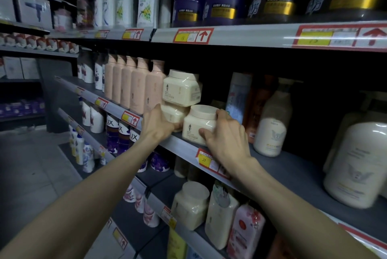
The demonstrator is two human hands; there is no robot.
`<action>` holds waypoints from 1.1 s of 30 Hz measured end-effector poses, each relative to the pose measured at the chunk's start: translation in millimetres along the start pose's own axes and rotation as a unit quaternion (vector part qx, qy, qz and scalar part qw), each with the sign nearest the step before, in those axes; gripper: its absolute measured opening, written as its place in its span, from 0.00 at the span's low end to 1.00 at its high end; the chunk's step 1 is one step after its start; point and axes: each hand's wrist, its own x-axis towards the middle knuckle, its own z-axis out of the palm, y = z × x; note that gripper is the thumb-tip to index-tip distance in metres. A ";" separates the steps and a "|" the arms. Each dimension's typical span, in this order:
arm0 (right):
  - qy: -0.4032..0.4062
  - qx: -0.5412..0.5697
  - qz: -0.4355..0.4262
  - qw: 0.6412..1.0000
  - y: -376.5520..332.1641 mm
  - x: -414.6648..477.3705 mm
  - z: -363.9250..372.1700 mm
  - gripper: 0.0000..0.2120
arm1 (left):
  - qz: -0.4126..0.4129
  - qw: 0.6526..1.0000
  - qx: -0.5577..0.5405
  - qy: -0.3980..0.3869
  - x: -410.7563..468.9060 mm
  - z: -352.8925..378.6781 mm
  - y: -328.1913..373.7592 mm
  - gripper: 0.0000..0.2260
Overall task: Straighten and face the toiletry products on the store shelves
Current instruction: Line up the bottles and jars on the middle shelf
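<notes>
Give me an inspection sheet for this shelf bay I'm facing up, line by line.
Surface: middle shelf, grey, with price tags on its rail.
Job's things: front jar at the edge; upper jar stacked on lower jar behind it to the left; pink bottles in a row further left.
Clutter: nothing seen.
Grips: left hand holds the lower jar; right hand holds the front jar, thumb on its front.
Cables: nothing seen.
Surroundings: dark tubs above, LUX bottles below, dim aisle floor at left.

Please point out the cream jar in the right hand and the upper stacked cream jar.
Front cream plastic jar [191,128]: head view, front label.
Upper stacked cream plastic jar [178,91]: head view, front face.
</notes>
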 end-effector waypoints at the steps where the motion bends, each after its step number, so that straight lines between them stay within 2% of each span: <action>1: 0.002 0.006 -0.001 1.000 -0.1 0.5 1.5 0.25 | 0.006 1.000 0.002 -0.002 -1.3 -2.9 -1.3 0.35; 5: 0.006 0.043 -0.018 0.999 -0.8 4.4 9.0 0.30 | 0.030 0.999 -0.004 -0.013 -5.0 -9.6 -6.0 0.32; 7: 0.005 0.083 0.008 0.996 1.7 5.5 11.9 0.31 | 0.024 0.999 -0.031 -0.020 -5.6 -12.0 -4.5 0.29; 8: 0.005 0.106 0.032 0.994 3.6 5.5 13.5 0.30 | 0.017 0.998 -0.055 -0.023 -6.1 -14.2 -1.2 0.31; 10: 0.000 0.131 0.077 0.988 5.4 4.0 17.7 0.28 | 0.016 0.995 -0.100 -0.025 -3.5 -15.9 7.3 0.42; 12: -0.008 0.124 0.091 0.988 4.2 2.4 21.4 0.27 | 0.023 0.993 -0.116 -0.011 -0.1 -13.4 15.1 0.47; 18: -0.006 0.091 0.097 0.991 -8.2 5.4 23.4 0.27 | 0.012 0.994 -0.106 0.012 9.7 -6.4 17.0 0.47; 26: -0.022 0.083 0.091 0.992 -8.1 3.6 21.9 0.26 | -0.017 0.994 -0.101 -0.027 34.6 -5.4 4.6 0.54; 28: -0.019 0.093 0.090 0.991 -5.8 -2.9 14.5 0.24 | -0.025 0.993 -0.115 -0.030 24.8 -9.6 9.5 0.53; 31: 0.041 0.158 0.066 0.984 -7.5 -37.2 -2.5 0.19 | -0.040 0.990 -0.135 0.013 -8.8 -17.9 19.7 0.52; 33: 0.071 0.227 0.048 0.970 -9.8 -79.1 -8.0 0.15 | -0.020 0.978 -0.188 0.093 -41.7 -16.7 16.1 0.37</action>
